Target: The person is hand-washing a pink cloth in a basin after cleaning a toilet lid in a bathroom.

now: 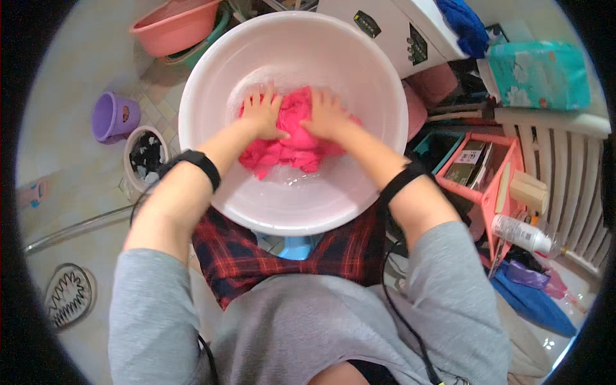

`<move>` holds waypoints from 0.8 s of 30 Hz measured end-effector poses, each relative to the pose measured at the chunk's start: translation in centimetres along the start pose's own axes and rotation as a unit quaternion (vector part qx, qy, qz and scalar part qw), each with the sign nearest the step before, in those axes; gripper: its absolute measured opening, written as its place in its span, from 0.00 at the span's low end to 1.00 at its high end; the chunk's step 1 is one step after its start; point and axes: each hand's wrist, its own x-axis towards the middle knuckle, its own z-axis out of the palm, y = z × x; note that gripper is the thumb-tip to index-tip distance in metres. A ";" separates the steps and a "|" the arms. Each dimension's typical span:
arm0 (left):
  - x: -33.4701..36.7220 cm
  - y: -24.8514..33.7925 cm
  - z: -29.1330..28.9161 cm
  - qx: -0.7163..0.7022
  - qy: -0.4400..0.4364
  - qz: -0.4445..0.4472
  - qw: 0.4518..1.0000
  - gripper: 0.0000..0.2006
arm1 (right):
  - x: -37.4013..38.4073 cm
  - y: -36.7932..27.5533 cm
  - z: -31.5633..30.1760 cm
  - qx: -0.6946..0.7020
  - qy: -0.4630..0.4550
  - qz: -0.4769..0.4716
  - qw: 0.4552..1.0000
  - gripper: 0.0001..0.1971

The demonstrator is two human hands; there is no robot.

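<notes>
Bright pink cloth [295, 142] lies wet and bunched up in the middle of a large white basin [292, 208], with a little water around it. My left hand [262, 117] rests on the cloth's left part, its fingers stretched out and apart. On the right part, my right hand [327, 117] presses down with its thumb spread toward the middle; its fingertips are somewhat blurred. Neither hand is closed around the fabric. A fold of it bulges up between the two thumbs. What lies under the palms is hidden.
At the left stand a purple bucket [115, 117] and a white bin [131, 176] with dark contents. Pink and green basins [176, 32] are stacked behind. A pink storage rack [491, 199], a white bottle [521, 233] and a radiator [558, 173] crowd the right. A floor drain [69, 296] shows lower left.
</notes>
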 end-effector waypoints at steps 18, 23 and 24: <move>3.7 -0.2 4.3 -0.173 0.025 -0.004 0.985 0.41 | 4.6 0.1 2.2 -0.049 -0.003 -0.033 0.998 0.35; 1.1 -1.9 0.4 -0.351 0.067 -0.057 0.932 0.24 | 3.7 -0.2 -1.0 -0.035 -0.023 -0.028 0.999 0.31; 0.0 -2.2 -0.3 -0.347 0.072 -0.062 0.933 0.24 | 3.7 -0.1 -0.7 -0.003 -0.016 0.003 1.000 0.29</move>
